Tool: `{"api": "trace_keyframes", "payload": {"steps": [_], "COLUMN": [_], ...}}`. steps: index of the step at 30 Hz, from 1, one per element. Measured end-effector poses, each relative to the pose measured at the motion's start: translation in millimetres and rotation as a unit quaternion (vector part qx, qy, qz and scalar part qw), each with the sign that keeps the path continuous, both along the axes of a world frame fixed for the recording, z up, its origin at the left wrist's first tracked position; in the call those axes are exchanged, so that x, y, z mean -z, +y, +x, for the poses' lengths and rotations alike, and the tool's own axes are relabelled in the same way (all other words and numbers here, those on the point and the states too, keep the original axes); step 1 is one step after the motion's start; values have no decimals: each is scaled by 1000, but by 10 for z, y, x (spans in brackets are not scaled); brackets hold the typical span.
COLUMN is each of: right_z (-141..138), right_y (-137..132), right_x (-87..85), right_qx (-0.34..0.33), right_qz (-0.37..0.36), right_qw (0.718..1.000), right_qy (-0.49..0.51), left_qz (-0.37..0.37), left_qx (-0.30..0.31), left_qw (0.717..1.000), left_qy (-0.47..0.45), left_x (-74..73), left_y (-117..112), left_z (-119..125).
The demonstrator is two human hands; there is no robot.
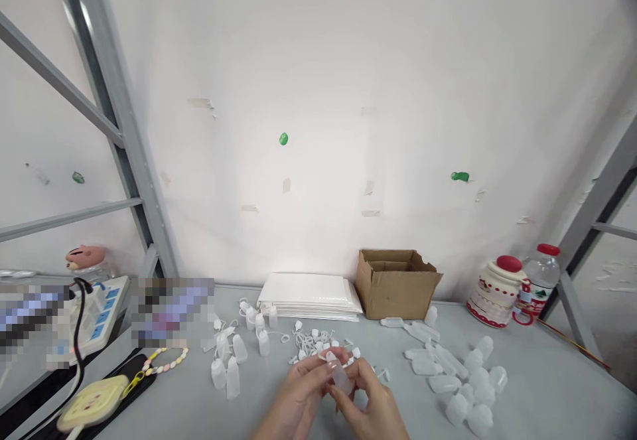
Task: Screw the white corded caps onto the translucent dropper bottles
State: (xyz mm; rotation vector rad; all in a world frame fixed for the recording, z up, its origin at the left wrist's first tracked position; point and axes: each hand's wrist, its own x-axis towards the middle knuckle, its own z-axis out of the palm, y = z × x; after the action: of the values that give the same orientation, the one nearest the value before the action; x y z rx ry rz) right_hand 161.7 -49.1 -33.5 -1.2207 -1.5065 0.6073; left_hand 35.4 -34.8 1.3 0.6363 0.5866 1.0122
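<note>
A small translucent plastic bottle [341,377] is tilted between my two hands, low in the middle of the view. My left hand [309,388] is closed round its upper end, where a white cap or strap shows beside the thumb. My right hand [371,401] pinches the body lower down; its fingers partly hide the bottle. Just beyond my fingers lies a pile of small white caps with looped straps [311,342]. Several capped bottles [233,377] stand to the left. To the right, several uncapped-looking bottles [444,383] lie loose in a heap.
A stack of white envelopes [303,294] and an open cardboard box [398,294] stand against the wall. A decorated jar [495,294] and a plastic drink bottle [540,281] are at the back right. A power strip [107,317], a cable and a yellow device [92,401] occupy the left.
</note>
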Motion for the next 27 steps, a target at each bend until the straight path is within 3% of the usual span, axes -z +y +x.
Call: {"api": "trace_keyframes", "payload": {"steps": [2,5,7,12,20,27], "right_z": [-2,1,9,36,8,25], "right_y": [40,107,136,145,93,88], "right_x": [-9,-13,-10,-12,-180,-56], "right_qx": [-88,-229,-278,-261,-269,-215], "right_qz": [-67,-158,-199,-190,-188,-168], "right_qw": [989,934,904,906,906,936], "right_qy": [96,225,255,275,268,224], "left_qz": [5,4,-2,1,-15,-9], "left_qx": [-27,-39,-28,-1,4,22], "left_qw": [999,998,998,1000,1000,999], "left_qy": [30,50,50,12,-1,-21], "left_x": [-29,-68,-82,-78,-107,-101], "left_y": [-2,-13,-21,-20,-31,-16], "left_z": [-14,-38,-51,-59,-35,-11]}}
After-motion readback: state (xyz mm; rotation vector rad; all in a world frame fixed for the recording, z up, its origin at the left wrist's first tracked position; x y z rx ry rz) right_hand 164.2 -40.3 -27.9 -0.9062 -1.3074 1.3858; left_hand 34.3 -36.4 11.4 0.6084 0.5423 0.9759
